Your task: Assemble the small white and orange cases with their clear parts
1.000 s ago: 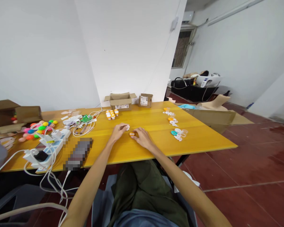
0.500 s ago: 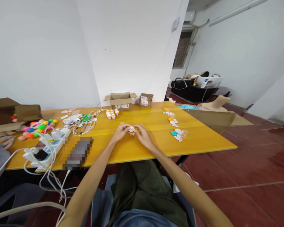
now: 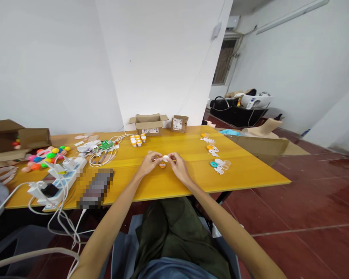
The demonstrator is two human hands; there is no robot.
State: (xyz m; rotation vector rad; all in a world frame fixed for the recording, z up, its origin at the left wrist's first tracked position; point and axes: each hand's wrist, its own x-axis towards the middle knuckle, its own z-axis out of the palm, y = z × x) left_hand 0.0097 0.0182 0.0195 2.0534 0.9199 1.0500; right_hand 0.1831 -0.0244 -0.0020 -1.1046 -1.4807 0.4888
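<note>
The left hand (image 3: 149, 164) and right hand (image 3: 178, 167) pinch a small round white part (image 3: 165, 158) between their fingertips, above the desk (image 3: 183, 143). Just nearer sits an orange round piece (image 3: 162, 165). Orange-and-white pieces (image 3: 138, 140) stand grouped farther left.

Smooth white plastic disc (image 3: 165, 158), glossy wood-look tabletop (image 3: 235, 174), matt cardboard box (image 3: 149, 125)
</note>
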